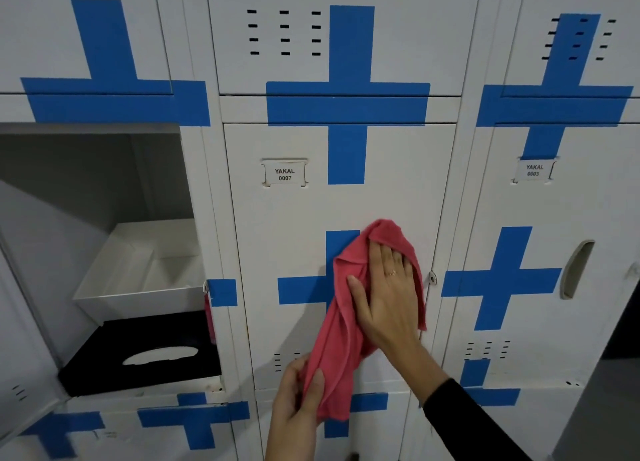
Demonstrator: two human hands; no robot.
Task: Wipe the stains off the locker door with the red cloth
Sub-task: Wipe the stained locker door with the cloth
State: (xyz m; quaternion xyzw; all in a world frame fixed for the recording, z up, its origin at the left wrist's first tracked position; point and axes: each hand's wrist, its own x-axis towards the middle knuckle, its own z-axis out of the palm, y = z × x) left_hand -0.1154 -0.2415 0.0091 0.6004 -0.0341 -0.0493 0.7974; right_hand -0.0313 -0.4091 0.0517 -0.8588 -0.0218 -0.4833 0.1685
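Note:
The white locker door (pixel 298 225), labelled YAKAL 0007, fills the middle of the view and carries blue tape crosses. A red cloth (pixel 346 329) hangs against its lower half, over the lower blue cross. My right hand (pixel 384 287) lies flat with fingers spread, pressing the upper part of the cloth to the door. My left hand (pixel 298 401) pinches the cloth's lower end near the door's bottom vents. I cannot make out stains on the door.
To the left an open locker (pixel 104 169) holds a white tray (pixel 138 273) and a black tissue box (pixel 145 353); its door (pixel 20 322) swings out at far left. On the right a closed locker, 0003, has a recessed handle (pixel 576 270).

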